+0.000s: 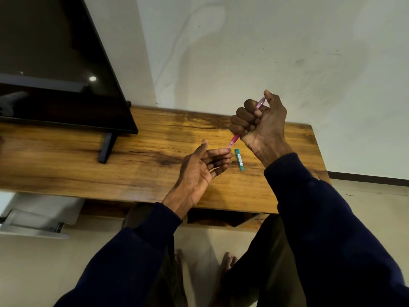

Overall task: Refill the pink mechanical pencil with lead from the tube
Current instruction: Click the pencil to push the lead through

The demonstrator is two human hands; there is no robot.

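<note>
Right hand (pixel 262 125) is closed in a fist around the pink pencil (pixel 234 139), thumb pressed on the top cap, tip pointing down and left. Judgement: this grip suits clicking the cap to feed or test lead.

Left hand (pixel 203 165) is open, palm up, fingers loosely curled, holding nothing I can make out. Its fingertips sit right at the pencil tip, probably to catch or feel lead coming out. Whether any lead shows at the tip is too small to tell.

The green lead tube (pixel 239 159) lies flat on the wooden shelf (pixel 143 151), just below and right of the pencil tip, clear of both hands. Cannot tell if it is capped.

Surface: the shelf is long, with knotty orange-brown grain. Well left of the tube stands a dark television (pixel 55 63) on a black foot. Behind it a pale scuffed wall (pixel 287 52); below the shelf a pale tiled floor (pixel 365 207), with the person's bare feet.
</note>
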